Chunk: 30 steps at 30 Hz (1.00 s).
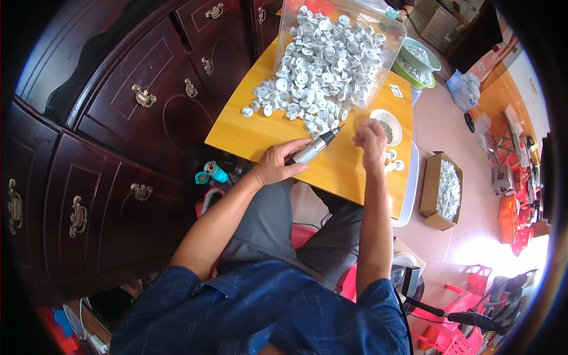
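Note:
My left hand (pixel 280 161) is wrapped round a silver and black electric screwdriver (pixel 313 149), its tip pointing up and to the right over the yellow wooden table (pixel 245 127). At the near edge of a white bowl (pixel 397 122), my right hand (pixel 371 141) has its fingers curled together; anything between them is too small or hidden to make out. Small greyish pieces, possibly screws, lie in the bowl. A large heap of white plastic parts (pixel 322 71) spills from a clear plastic bin (pixel 387 59) onto the table. Several similar white parts (pixel 390 167) lie beside my right wrist.
Dark wooden drawers (pixel 124 112) line the left side. A cardboard box (pixel 432 189) of white parts stands on the floor to the right. Farther back are green basins (pixel 435 59) of white parts. Beside the table's right edge is a pale plastic tub (pixel 409 204).

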### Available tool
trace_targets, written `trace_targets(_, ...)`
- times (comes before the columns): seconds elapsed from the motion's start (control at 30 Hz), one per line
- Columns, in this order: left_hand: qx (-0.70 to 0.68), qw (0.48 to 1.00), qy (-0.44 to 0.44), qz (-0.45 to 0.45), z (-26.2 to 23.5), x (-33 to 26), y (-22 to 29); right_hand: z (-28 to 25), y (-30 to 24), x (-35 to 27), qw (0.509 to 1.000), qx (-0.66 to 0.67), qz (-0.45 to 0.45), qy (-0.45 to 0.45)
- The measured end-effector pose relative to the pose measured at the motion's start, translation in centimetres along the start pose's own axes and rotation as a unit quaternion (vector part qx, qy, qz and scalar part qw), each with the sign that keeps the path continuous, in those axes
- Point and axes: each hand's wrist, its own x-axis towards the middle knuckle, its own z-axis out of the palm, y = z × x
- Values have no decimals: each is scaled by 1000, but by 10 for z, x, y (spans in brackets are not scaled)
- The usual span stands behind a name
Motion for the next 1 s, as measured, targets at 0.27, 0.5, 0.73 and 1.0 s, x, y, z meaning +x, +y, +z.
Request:
trace_targets(0.27,24,998,-41,-31,-5,2,6,19,26,-13,993,88,57,-50)
trace_targets(0.5,48,999,-17,9,-2,2,2,8,34,-6,969,207,107,-82)
trace_targets(0.73,44,997,-56,-35,-5,2,9,5,28,-3,964,227,107,-88)
trace_targets(1.0,47,998,-36,-11,-5,3,4,1,29,-2,964,231,101,-89)
